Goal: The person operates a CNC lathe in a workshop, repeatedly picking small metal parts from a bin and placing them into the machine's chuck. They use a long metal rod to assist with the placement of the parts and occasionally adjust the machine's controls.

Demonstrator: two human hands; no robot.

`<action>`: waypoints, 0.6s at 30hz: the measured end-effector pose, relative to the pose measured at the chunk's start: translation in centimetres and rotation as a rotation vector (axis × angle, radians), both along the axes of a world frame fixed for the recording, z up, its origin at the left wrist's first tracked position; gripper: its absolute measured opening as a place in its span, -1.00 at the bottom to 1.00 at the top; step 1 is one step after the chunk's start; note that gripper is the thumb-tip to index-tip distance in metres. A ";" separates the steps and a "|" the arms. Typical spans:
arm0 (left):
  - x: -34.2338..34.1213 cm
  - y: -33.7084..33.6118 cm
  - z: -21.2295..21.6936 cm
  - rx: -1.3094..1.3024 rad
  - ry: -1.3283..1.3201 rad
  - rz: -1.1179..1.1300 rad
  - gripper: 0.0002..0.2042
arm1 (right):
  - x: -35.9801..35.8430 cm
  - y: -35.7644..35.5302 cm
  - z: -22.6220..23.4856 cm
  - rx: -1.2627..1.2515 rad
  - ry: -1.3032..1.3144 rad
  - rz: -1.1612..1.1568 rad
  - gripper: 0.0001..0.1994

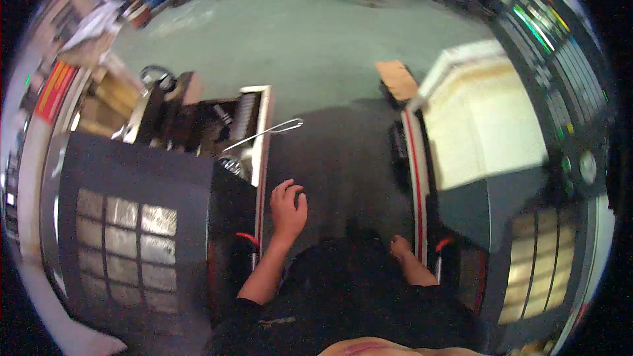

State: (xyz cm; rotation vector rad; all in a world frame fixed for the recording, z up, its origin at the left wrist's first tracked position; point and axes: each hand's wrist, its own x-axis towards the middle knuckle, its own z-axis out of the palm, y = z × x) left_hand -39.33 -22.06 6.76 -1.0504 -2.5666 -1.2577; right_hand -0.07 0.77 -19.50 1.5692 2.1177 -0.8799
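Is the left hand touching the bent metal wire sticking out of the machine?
Apart. The head view shows dark floor between the left hand and the bent wire above it.

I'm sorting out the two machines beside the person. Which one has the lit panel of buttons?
The machine on the person's right, past the right hand: its dark control panel carries coloured lights and buttons. The left machine shows none.

Just left of our left hand's fingers (289, 191) stands the machine's door edge (262, 178), with a wire hook (267, 132) ahead of them. Right of our right hand's fingers (398, 245) rises the second machine (488, 151). The floor (310, 39) stretches ahead between both.
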 end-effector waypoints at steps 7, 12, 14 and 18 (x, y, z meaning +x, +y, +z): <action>-1.5 -4.6 0.8 -0.023 0.003 0.334 -0.80 | -19.6 8.5 1.6 -0.032 0.075 0.553 -0.76; -1.3 -5.5 1.2 -0.077 0.204 0.659 -0.77 | -32.2 11.7 2.9 -0.067 0.036 0.773 -0.77; -0.1 -5.4 1.4 -0.166 0.274 0.832 -0.76 | -36.8 13.6 2.7 -0.105 0.044 0.892 -0.77; 2.6 -5.0 -0.4 -0.413 0.280 1.318 -0.75 | -45.9 15.3 5.2 -0.084 0.058 1.009 -0.76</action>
